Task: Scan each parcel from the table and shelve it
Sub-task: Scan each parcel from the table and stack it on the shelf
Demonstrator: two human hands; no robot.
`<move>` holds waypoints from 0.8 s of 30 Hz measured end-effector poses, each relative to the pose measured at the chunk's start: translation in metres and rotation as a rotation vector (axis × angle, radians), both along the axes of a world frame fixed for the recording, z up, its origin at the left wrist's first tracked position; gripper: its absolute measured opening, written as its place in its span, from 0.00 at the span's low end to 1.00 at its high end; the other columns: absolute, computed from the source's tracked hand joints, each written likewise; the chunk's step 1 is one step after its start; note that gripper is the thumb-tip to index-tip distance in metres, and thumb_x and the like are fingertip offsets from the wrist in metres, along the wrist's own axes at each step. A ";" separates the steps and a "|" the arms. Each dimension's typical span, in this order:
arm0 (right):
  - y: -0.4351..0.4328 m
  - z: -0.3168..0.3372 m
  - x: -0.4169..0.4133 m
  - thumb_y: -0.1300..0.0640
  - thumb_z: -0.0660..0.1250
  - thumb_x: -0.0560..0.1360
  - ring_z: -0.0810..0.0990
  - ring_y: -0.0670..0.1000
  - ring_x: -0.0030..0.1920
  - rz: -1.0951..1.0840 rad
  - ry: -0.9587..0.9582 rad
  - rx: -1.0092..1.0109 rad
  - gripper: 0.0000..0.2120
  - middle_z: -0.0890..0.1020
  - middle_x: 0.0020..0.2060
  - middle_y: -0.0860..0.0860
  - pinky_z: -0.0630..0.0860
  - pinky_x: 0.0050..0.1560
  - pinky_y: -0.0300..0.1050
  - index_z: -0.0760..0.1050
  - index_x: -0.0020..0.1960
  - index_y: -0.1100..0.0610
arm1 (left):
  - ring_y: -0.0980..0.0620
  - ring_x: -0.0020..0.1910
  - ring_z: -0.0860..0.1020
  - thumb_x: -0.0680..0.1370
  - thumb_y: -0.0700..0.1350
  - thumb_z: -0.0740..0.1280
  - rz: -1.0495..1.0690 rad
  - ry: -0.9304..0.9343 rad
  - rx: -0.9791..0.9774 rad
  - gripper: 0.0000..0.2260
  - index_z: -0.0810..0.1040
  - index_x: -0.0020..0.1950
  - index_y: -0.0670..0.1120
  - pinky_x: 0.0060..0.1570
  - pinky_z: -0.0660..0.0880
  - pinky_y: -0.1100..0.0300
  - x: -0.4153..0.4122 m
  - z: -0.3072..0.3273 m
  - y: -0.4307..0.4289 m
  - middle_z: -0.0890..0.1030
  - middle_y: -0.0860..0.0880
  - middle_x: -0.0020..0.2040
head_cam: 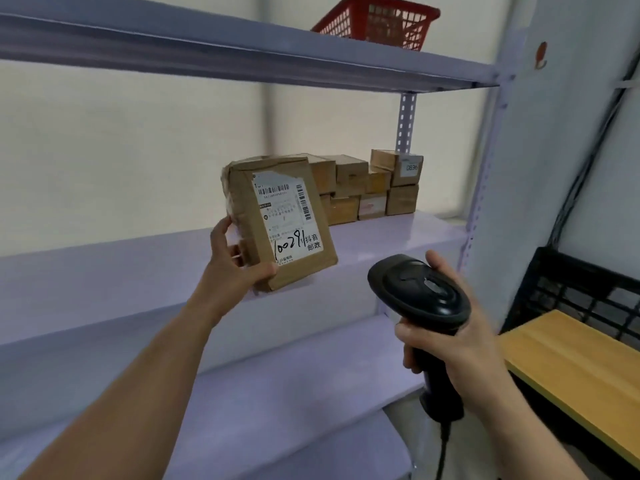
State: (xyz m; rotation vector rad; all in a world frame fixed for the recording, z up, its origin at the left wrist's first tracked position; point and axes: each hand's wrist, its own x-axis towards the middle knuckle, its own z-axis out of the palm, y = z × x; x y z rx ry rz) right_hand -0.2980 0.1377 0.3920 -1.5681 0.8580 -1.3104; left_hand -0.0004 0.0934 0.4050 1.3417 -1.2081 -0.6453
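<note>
The left hand point(235, 261) grips a brown cardboard parcel point(244, 199) by its lower left corner, thumb across the front edge and fingers curled behind. It holds the parcel upright, tilted slightly, in the air in front of the middle shelf point(121, 271). The shipping label point(287, 216) faces the camera, with a long barcode point(272, 189) along its top and a handwritten number near the bottom. Further right, a stack of small cartons point(370, 188) sits at the back of the same shelf.

The right hand point(464, 344) is wrapped around the handle of a black barcode scanner point(419, 289), whose head points up and left toward the parcel. The step in hand looks like the scan. To do it well, aim the scanner squarely at the top barcode, keep the thumb off the label, hold the parcel steady and angle it to avoid glare from the tape. Then set it beside the stacked cartons, label outward. At far right are a wooden table point(568, 355) and a black crate point(585, 289).
</note>
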 end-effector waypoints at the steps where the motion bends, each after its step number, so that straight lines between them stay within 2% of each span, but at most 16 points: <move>1: -0.002 -0.001 0.010 0.74 0.73 0.66 0.78 0.59 0.30 0.021 0.001 0.006 0.44 0.83 0.46 0.49 0.78 0.31 0.48 0.67 0.66 0.33 | 0.45 0.56 0.78 0.71 0.41 0.75 0.033 0.007 0.017 0.44 0.50 0.75 0.59 0.53 0.78 0.45 0.015 0.000 0.002 0.76 0.50 0.56; 5: -0.010 -0.002 0.047 0.70 0.77 0.64 0.78 0.59 0.28 0.076 -0.011 0.029 0.44 0.83 0.46 0.50 0.77 0.29 0.48 0.66 0.69 0.36 | 0.45 0.54 0.79 0.74 0.49 0.71 0.191 0.028 0.075 0.39 0.48 0.76 0.62 0.54 0.77 0.48 0.061 -0.003 0.006 0.77 0.45 0.61; 8: -0.017 0.000 0.067 0.72 0.76 0.66 0.78 0.58 0.28 0.100 0.018 0.018 0.44 0.84 0.46 0.47 0.77 0.29 0.48 0.65 0.69 0.37 | 0.45 0.55 0.76 0.76 0.53 0.67 0.293 -0.006 0.122 0.38 0.45 0.77 0.63 0.43 0.72 0.58 0.083 -0.004 0.006 0.75 0.44 0.65; 12: -0.024 0.000 0.081 0.74 0.72 0.67 0.78 0.58 0.28 0.130 0.048 0.016 0.44 0.84 0.46 0.47 0.78 0.30 0.48 0.65 0.69 0.36 | 0.42 0.62 0.72 0.78 0.55 0.63 0.391 -0.081 0.130 0.34 0.46 0.76 0.65 0.52 0.65 0.56 0.096 0.001 0.001 0.72 0.44 0.69; 14: -0.027 -0.001 0.086 0.74 0.74 0.66 0.78 0.58 0.28 0.142 0.052 0.022 0.44 0.84 0.45 0.49 0.77 0.30 0.48 0.66 0.68 0.35 | 0.43 0.64 0.72 0.80 0.54 0.60 0.432 -0.153 0.097 0.28 0.52 0.76 0.62 0.54 0.64 0.57 0.100 0.001 -0.002 0.74 0.45 0.66; 17: -0.034 -0.003 0.090 0.69 0.76 0.62 0.78 0.59 0.27 0.156 0.041 0.030 0.44 0.83 0.43 0.52 0.77 0.29 0.47 0.68 0.66 0.32 | 0.43 0.63 0.71 0.81 0.59 0.56 0.460 -0.260 0.071 0.18 0.67 0.69 0.57 0.56 0.66 0.54 0.104 -0.003 -0.007 0.75 0.45 0.66; 19: -0.037 -0.005 0.092 0.68 0.76 0.62 0.78 0.59 0.27 0.158 0.033 0.036 0.44 0.83 0.43 0.51 0.77 0.29 0.47 0.68 0.65 0.32 | 0.43 0.63 0.71 0.78 0.62 0.59 0.452 -0.294 0.106 0.22 0.67 0.70 0.57 0.58 0.67 0.52 0.104 -0.005 -0.009 0.74 0.45 0.66; 21: -0.039 -0.006 0.094 0.65 0.75 0.60 0.78 0.58 0.27 0.156 0.031 0.038 0.43 0.83 0.42 0.51 0.77 0.30 0.47 0.67 0.66 0.32 | 0.44 0.65 0.71 0.74 0.63 0.67 0.434 -0.350 0.155 0.31 0.61 0.74 0.57 0.60 0.67 0.51 0.103 -0.006 -0.010 0.70 0.45 0.67; 22: -0.040 -0.006 0.095 0.65 0.75 0.60 0.78 0.58 0.27 0.155 0.029 0.037 0.43 0.83 0.42 0.51 0.77 0.29 0.47 0.67 0.66 0.33 | 0.43 0.65 0.70 0.72 0.61 0.70 0.429 -0.365 0.159 0.34 0.59 0.74 0.57 0.60 0.68 0.51 0.104 -0.006 -0.012 0.68 0.45 0.68; 24: -0.042 -0.007 0.097 0.69 0.77 0.63 0.77 0.58 0.27 0.148 0.029 0.034 0.44 0.83 0.42 0.52 0.77 0.29 0.47 0.67 0.67 0.34 | 0.42 0.64 0.71 0.73 0.56 0.71 0.431 -0.348 0.142 0.35 0.59 0.75 0.57 0.60 0.67 0.52 0.110 -0.004 -0.019 0.67 0.43 0.67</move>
